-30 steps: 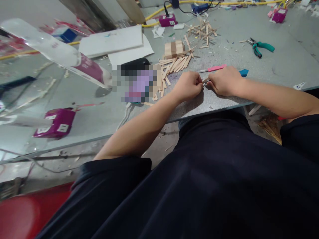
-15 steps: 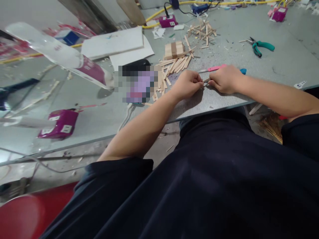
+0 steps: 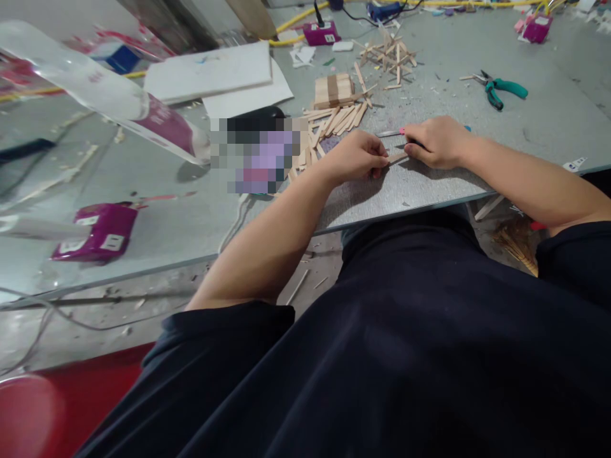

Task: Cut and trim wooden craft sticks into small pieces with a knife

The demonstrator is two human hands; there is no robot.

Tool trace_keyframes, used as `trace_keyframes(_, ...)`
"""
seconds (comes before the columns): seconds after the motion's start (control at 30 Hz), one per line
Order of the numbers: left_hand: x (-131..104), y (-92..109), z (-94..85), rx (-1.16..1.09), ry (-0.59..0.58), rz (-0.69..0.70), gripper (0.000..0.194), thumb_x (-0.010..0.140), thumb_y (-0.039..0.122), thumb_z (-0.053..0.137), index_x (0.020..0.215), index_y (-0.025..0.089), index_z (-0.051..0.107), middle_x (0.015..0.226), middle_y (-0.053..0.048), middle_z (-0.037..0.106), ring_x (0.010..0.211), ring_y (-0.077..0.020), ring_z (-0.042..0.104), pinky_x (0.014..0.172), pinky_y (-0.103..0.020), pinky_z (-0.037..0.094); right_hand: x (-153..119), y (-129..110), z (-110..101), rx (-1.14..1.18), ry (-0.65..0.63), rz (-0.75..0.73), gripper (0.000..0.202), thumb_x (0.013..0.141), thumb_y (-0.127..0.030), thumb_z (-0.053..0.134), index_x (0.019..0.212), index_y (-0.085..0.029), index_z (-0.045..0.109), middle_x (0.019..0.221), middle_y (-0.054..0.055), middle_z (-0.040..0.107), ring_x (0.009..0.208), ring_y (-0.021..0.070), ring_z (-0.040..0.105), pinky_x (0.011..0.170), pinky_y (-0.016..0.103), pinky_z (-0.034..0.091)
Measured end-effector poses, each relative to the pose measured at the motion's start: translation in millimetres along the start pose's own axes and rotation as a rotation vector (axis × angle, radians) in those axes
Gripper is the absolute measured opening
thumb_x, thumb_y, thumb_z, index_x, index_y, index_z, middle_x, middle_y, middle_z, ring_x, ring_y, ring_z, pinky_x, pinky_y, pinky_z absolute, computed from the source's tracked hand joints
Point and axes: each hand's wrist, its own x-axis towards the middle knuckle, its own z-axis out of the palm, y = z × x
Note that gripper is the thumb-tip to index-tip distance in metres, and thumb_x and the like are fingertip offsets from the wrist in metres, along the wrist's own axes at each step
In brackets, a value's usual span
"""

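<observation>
My left hand (image 3: 361,156) is closed over the near part of the table, pinching one end of a wooden craft stick (image 3: 396,158). My right hand (image 3: 435,141) is closed just to the right, around a tool whose dark pointed blade (image 3: 400,147) sticks out toward the stick. The tool's handle is hidden in the fingers. Behind the right hand lies a pink-handled knife (image 3: 401,131), its handle largely covered. A bit of something blue (image 3: 468,128) shows beyond the right wrist.
Loose craft sticks (image 3: 341,121) and a banded stack of sticks (image 3: 333,90) lie left of my hands. Green pliers (image 3: 506,89) rest at the right. A phone-like purple object (image 3: 270,156), partly pixelated, and a tilted white bottle (image 3: 109,95) stand at the left. The table edge (image 3: 405,207) runs before my body.
My right hand has shifted slightly up and covers more of the pink handle. The stick and dark blade now show more plainly between my hands. The view has turned slightly.
</observation>
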Motion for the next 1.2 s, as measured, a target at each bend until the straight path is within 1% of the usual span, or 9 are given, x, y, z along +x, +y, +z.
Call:
trace_keyframes(0.13,-1,0,0.6,-0.059,0.018,0.021,0.015,0.089,0.027,0.094,0.088,0.024,0.08,0.069,-0.004,0.066,0.067,-0.02,0.062,0.073,-0.041,0.059,2,1,3,-0.131,0.024,0.012,0.052,0.119,-0.063,0.071,0.151,-0.023,0.081,0.135,0.016,0.092,0.115,0.035,0.082,0.093,0.045,0.049)
trace_keyframes(0.23,-1,2,0.2,-0.101,0.03,0.036,0.018,0.088,0.032,0.095,0.085,0.024,0.079,0.066,-0.004,0.066,0.065,-0.0198,0.062,0.071,-0.041,0.061,2,-2,5,-0.085,0.0,-0.083,0.032,0.117,-0.047,0.072,0.135,-0.024,0.086,0.131,0.014,0.092,0.114,0.0327,0.081,0.094,0.044,0.05)
trace_keyframes(0.33,-3,5,-1.0,-0.115,0.093,0.036,0.019,0.09,0.034,0.093,0.086,0.024,0.078,0.065,-0.003,0.066,0.061,-0.018,0.06,0.067,-0.038,0.061,4,-3,9,-0.058,0.01,-0.13,0.024,0.114,-0.044,0.076,0.12,-0.024,0.087,0.117,0.013,0.09,0.108,0.0305,0.078,0.093,0.045,0.05)
trace_keyframes(0.43,-5,9,-0.2,-0.155,0.173,0.053,0.017,0.097,0.036,0.09,0.093,0.023,0.079,0.07,-0.003,0.069,0.064,-0.0183,0.064,0.067,-0.036,0.061,6,-3,13,0.005,0.06,-0.186,0.028,0.113,-0.048,0.073,0.119,-0.023,0.086,0.114,0.013,0.088,0.105,0.0283,0.075,0.095,0.046,0.05)
trace_keyframes(0.57,-7,16,7.5,-0.207,0.224,0.103,0.023,0.104,0.041,0.09,0.098,0.023,0.077,0.078,-0.003,0.073,0.066,-0.0168,0.068,0.067,-0.034,0.061,6,-8,13,0.13,0.104,-0.203,0.044,0.115,-0.064,0.067,0.116,-0.023,0.082,0.112,0.012,0.085,0.102,0.0264,0.071,0.097,0.046,0.051)
trace_keyframes(0.7,-12,25,15.4,-0.225,0.276,0.17,0.031,0.1,0.046,0.097,0.104,0.023,0.077,0.084,-0.005,0.078,0.074,-0.0198,0.077,0.069,-0.035,0.065,1,-11,7,0.283,0.185,-0.219,0.038,0.115,-0.061,0.063,0.113,-0.025,0.075,0.108,0.01,0.081,0.097,0.0246,0.067,0.094,0.044,0.05)
trace_keyframes(0.9,-35,44,16.4,-0.255,0.332,0.212,0.025,0.107,0.045,0.092,0.106,0.024,0.079,0.089,-0.006,0.081,0.075,-0.0204,0.08,0.07,-0.036,0.067,-8,-17,-8,0.4,0.129,-0.272,0.038,0.115,-0.061,0.066,0.1,-0.026,0.066,0.091,0.003,0.067,0.09,0.0214,0.057,0.093,0.042,0.051)
trace_keyframes(1.0,-56,51,28.7,-0.303,0.402,0.246,0.028,0.105,0.049,0.094,0.104,0.025,0.08,0.091,-0.005,0.084,0.073,-0.0192,0.079,0.069,-0.036,0.069,-20,-33,-13,0.473,0.153,-0.3,0.044,0.115,-0.066,0.065,0.094,-0.027,0.059,0.086,0.001,0.061,0.085,0.0207,0.054,0.085,0.04,0.048)
trace_keyframes(1.2,-94,54,77.8,-0.454,0.45,0.349,0.049,0.104,0.071,0.094,0.104,0.025,0.078,0.096,-0.005,0.086,0.075,-0.0165,0.08,0.068,-0.031,0.067,-55,-70,-4,0.498,0.197,-0.275,0.052,0.119,-0.073,0.06,0.092,-0.029,0.055,0.085,0.002,0.065,0.079,0.0206,0.055,0.078,0.04,0.042)
